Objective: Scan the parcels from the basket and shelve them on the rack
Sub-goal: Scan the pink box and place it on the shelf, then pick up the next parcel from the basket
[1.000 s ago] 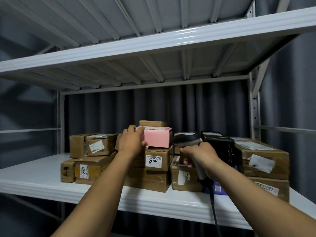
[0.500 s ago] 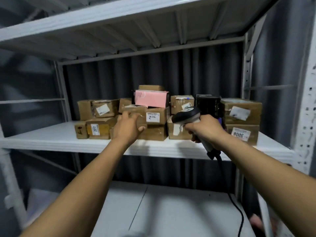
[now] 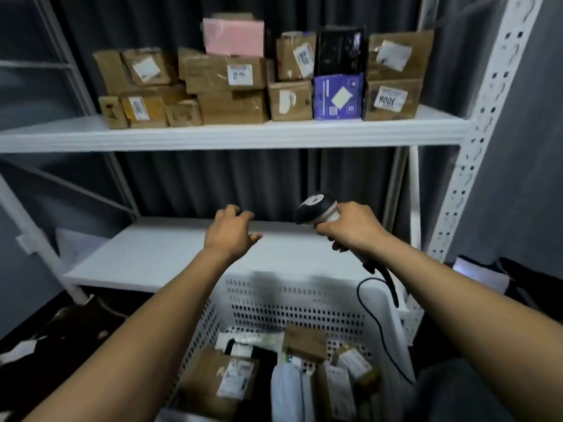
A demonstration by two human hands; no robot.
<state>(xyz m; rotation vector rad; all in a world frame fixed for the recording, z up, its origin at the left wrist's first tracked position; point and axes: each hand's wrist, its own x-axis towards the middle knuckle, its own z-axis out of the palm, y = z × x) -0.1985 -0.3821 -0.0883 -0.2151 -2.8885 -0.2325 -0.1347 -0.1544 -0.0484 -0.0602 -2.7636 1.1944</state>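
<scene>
My left hand (image 3: 230, 233) hangs empty over the lower shelf (image 3: 158, 254) with loosely spread fingers. My right hand (image 3: 353, 229) grips the handle of a black-and-white barcode scanner (image 3: 316, 210), whose cable (image 3: 374, 318) drops into the basket. The white perforated basket (image 3: 292, 303) sits below my arms and holds several parcels, among them a brown box (image 3: 304, 342) and a white bag (image 3: 286, 388). On the upper shelf (image 3: 231, 135) of the rack stand several stacked cardboard parcels (image 3: 231, 86), with a pink box (image 3: 233, 36) on top and a purple box (image 3: 338, 97) to the right.
The rack's perforated white upright (image 3: 475, 141) rises on the right. A diagonal brace (image 3: 61, 184) crosses the left side. Dark curtains hang behind the rack. Dark things lie on the floor at the left and far right.
My left hand has let go of the parcel on the upper shelf and come down empty. The view has tilted down, bringing the lower shelf and the basket into sight. The scanner came down too.
</scene>
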